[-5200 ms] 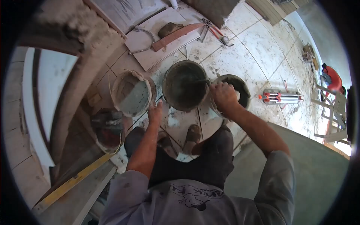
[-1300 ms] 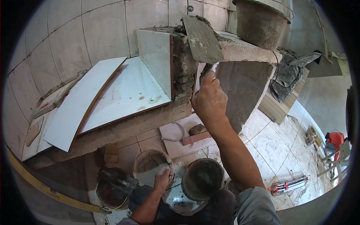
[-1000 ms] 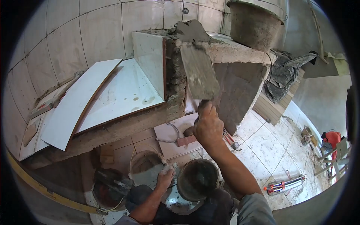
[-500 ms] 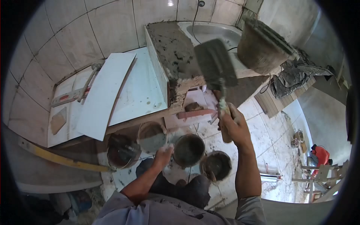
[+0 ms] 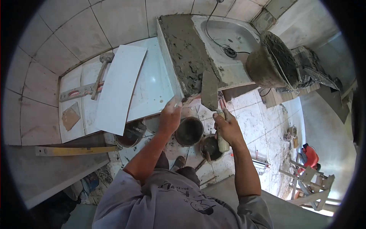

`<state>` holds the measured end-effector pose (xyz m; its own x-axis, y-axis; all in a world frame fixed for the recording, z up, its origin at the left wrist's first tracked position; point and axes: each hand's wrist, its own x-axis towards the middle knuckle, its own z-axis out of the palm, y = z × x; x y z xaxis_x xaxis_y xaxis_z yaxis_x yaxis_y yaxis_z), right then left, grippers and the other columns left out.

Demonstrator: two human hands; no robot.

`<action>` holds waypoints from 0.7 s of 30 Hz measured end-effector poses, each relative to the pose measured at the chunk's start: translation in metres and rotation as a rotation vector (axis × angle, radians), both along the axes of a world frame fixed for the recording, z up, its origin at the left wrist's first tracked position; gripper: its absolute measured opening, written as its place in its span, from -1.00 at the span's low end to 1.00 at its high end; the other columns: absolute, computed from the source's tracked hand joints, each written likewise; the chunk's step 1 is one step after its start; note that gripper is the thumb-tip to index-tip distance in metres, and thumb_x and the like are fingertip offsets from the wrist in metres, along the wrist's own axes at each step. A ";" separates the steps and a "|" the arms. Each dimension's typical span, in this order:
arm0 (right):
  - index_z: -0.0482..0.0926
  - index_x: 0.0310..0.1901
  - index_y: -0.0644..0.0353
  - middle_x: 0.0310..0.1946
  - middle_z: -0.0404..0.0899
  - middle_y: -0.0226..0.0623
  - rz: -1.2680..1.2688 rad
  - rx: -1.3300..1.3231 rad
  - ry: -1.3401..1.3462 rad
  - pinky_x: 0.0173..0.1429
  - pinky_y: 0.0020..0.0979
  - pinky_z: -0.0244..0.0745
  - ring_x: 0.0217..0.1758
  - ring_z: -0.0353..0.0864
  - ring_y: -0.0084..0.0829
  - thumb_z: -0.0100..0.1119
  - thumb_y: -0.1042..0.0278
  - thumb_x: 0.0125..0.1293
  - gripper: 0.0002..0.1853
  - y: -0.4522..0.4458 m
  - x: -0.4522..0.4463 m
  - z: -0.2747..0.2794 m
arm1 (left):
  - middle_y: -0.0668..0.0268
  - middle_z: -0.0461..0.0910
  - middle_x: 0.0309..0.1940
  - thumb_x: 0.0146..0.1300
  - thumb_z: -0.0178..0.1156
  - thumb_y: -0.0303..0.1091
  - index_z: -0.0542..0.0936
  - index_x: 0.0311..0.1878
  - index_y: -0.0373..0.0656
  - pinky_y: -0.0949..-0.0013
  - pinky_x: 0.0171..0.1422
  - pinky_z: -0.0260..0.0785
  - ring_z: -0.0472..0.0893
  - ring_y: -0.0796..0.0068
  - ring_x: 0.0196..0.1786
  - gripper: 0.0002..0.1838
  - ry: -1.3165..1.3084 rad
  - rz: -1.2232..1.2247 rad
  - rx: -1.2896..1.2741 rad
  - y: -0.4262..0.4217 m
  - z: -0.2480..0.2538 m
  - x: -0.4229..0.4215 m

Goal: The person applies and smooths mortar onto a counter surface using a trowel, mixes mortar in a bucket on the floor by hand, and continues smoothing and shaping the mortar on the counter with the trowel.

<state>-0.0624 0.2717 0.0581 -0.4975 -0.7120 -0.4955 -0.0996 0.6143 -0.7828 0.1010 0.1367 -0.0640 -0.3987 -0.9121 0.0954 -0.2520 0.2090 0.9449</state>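
Observation:
My right hand [image 5: 228, 129] is wrapped round the pale handle of a trowel [image 5: 209, 91]. The mortar-coated blade points away from me, beside the front end of a bed of wet grey mortar [image 5: 187, 49]. An upright white tile [image 5: 166, 61] runs along the mortar's left side. At this tile's near corner is my left hand [image 5: 169, 116], its fingers closed together against the edge; their tips are blurred. Right of the mortar lies a white sink basin [image 5: 228, 34] with a dark cable in it. A tilted bucket [image 5: 268, 63] containing mortar rests at the basin's right.
A long white panel [image 5: 120, 87], a mallet [image 5: 102, 68] and a tile scrap [image 5: 71, 116] lie on the white counter to the left. Several buckets, including one in the middle [image 5: 189, 131], stand below. A yellow spirit level [image 5: 76, 151] is at left; a wooden trestle [image 5: 310, 183] stands lower right.
The trowel has come down from above the ledge to the mortar's front end, its blade turned more edge-on. My left hand has risen from over the buckets to the upright tile's corner.

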 end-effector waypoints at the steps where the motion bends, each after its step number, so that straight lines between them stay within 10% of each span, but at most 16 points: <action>1: 0.45 0.04 0.39 -0.19 0.61 0.02 0.030 0.018 0.081 0.01 -0.27 0.44 -0.09 0.60 -0.20 0.06 0.09 0.33 -0.53 -0.007 0.000 -0.006 | -0.16 0.55 0.02 0.35 -0.03 -0.23 0.50 0.14 -0.40 0.19 0.24 0.34 0.53 -0.08 0.12 -0.55 -0.023 -0.055 -0.074 -0.009 -0.008 -0.003; 4: 0.41 -0.02 0.29 -0.52 0.43 -0.37 0.116 0.005 0.218 -0.48 -0.39 0.46 -0.54 0.44 -0.55 0.14 0.10 0.34 -0.60 -0.017 0.004 -0.020 | -0.15 0.56 0.00 0.32 0.00 -0.27 0.52 0.11 -0.40 0.19 0.24 0.34 0.53 -0.07 0.12 -0.57 0.009 -0.120 -0.011 -0.018 0.008 0.002; 11: 0.37 0.05 0.41 -0.26 0.58 0.28 0.244 0.250 0.509 0.03 -0.08 0.45 -0.09 0.59 0.21 0.09 0.08 0.34 -0.51 -0.052 0.029 0.021 | -0.07 0.60 -0.09 0.26 0.08 -0.38 0.58 0.00 -0.37 0.15 0.13 0.42 0.59 -0.05 -0.02 -0.68 0.008 -0.178 -0.283 -0.032 -0.012 0.001; 21: 0.34 -0.08 0.29 -0.39 0.59 0.18 0.515 0.384 0.867 -0.11 0.05 0.48 -0.22 0.61 0.16 0.09 0.08 0.32 -0.60 -0.079 -0.027 0.025 | 0.05 0.64 -0.12 0.23 0.15 -0.42 0.60 -0.24 -0.28 0.11 -0.03 0.49 0.63 0.03 -0.12 -0.87 -0.091 -0.310 -0.262 -0.058 0.031 0.011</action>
